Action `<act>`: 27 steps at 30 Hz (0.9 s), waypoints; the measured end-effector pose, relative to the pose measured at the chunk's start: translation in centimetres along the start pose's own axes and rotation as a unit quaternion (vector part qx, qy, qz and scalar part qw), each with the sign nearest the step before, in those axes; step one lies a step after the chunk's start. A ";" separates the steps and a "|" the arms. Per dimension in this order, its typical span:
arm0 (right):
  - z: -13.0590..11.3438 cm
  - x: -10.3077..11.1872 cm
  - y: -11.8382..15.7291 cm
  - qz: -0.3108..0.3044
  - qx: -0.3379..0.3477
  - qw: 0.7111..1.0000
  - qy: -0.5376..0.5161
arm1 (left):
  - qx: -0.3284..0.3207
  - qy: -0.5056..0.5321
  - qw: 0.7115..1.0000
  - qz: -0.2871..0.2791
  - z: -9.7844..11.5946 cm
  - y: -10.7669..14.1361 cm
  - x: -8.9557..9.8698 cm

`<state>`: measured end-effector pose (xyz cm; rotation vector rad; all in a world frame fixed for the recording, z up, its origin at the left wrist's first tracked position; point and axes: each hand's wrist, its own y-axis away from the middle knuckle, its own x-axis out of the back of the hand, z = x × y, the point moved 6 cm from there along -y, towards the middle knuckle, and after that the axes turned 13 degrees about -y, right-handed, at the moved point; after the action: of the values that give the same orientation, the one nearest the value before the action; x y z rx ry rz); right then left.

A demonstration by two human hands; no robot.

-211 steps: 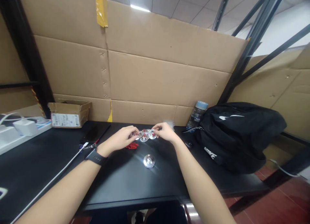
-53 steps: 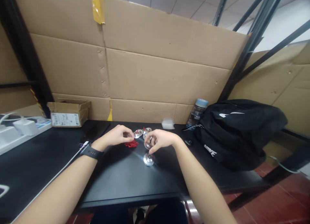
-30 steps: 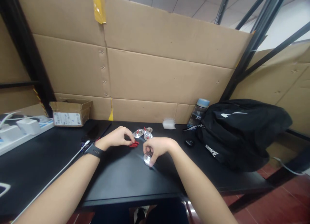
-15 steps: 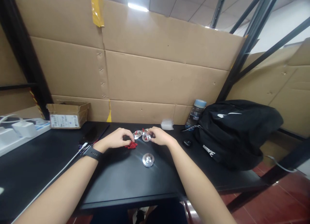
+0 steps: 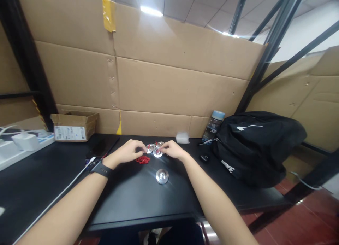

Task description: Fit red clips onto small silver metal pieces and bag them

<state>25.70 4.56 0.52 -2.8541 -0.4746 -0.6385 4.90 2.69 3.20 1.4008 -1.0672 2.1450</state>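
Several small silvery discs with raised centres, which look like finger cymbals, lie on the black table. My right hand (image 5: pixel 173 149) has its fingertips on the nearer finger cymbal (image 5: pixel 158 152) of a close group, at its red middle. Another cymbal (image 5: pixel 150 148) with a bit of red cord lies to its left, and a third (image 5: pixel 160 144) is partly hidden behind. My left hand (image 5: pixel 131 152), thumb and forefinger apart, is by the left cymbal's edge. Below its fingertips is a heap of red cord (image 5: pixel 143 159). A single cymbal (image 5: pixel 162 176) lies closer to me.
A black backpack (image 5: pixel 259 149), a water bottle (image 5: pixel 212 126), a dark mouse-like object (image 5: pixel 204 157) and a whitish translucent packet (image 5: pixel 182 137) are on the right. Leftward are a cardboard box (image 5: pixel 75 126), a power strip (image 5: pixel 45 141), a phone (image 5: pixel 100 146) and a white cable (image 5: pixel 66 186). Cardboard walls the back.
My right hand has moved slightly left and lowered its cymbal beside the others. My left fingers have come off the red cord, toward the left cymbal.
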 end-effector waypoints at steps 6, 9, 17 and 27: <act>-2.3 -1.1 0.4 0.016 0.023 0.985 -0.169 | 0.008 0.001 0.998 0.059 2.3 -0.4 1.1; -3.4 -1.8 0.5 0.047 0.072 0.979 -0.183 | 0.008 -0.007 0.996 0.090 3.2 -0.6 1.3; -4.4 -2.7 1.1 0.090 0.156 0.970 -0.165 | 0.037 -0.016 0.991 0.127 2.3 -0.7 1.2; -4.9 -4.3 1.6 0.049 0.126 0.906 -0.402 | 0.044 0.095 0.982 0.157 2.9 -0.6 1.5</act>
<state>20.70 0.77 2.85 -2.7373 -0.4623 0.6206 6.42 0.78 5.45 1.0925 -1.1980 2.5178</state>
